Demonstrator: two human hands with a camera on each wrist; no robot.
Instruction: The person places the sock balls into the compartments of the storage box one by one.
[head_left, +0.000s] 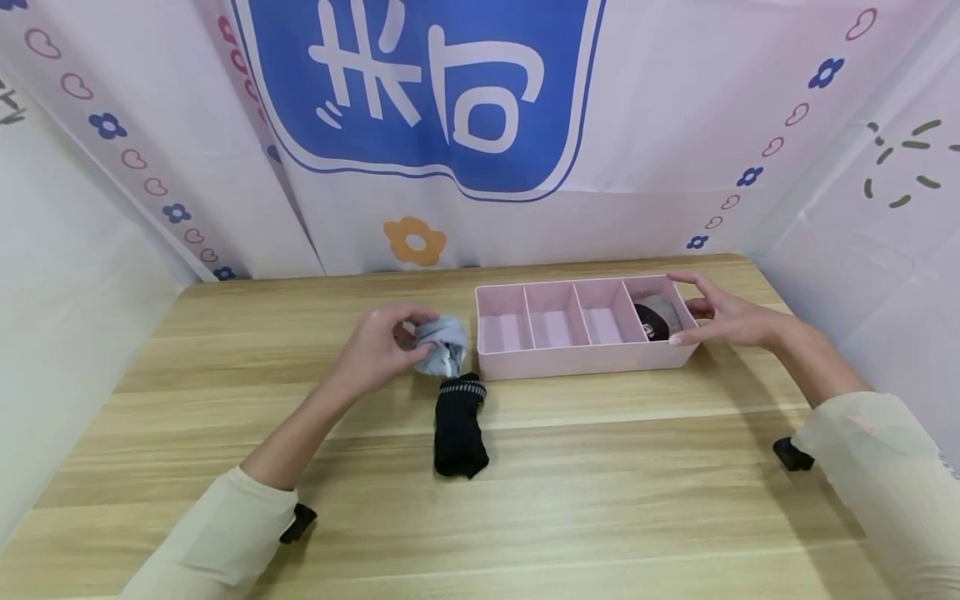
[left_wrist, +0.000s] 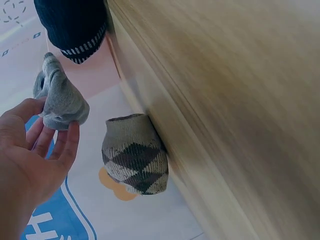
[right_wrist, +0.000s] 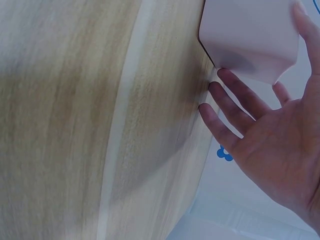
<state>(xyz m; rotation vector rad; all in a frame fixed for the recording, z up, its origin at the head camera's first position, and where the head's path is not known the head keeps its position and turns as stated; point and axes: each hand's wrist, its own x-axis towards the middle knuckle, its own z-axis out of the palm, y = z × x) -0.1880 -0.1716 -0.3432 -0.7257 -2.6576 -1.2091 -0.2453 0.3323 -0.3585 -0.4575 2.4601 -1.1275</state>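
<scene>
My left hand (head_left: 378, 346) pinches a light grey sock (head_left: 442, 343) between thumb and fingers, just left of a pink divided storage box (head_left: 585, 362). A folded black sock (head_left: 459, 429) with a striped cuff lies on the table near the box's front left corner. In the left wrist view a diamond-patterned sock (left_wrist: 135, 160) rests on the table beside the held one; from the head view the left hand mostly covers it. At the box's right end my right hand (head_left: 731, 318) grips it, thumb at the front corner and a finger at the back corner.
The box's rightmost compartment holds a grey and dark sock (head_left: 657, 318); its other compartments show bare floors. A wooden table (head_left: 600, 492) carries everything. Printed white cloth (head_left: 637, 158) hangs behind the table's far edge and along both sides.
</scene>
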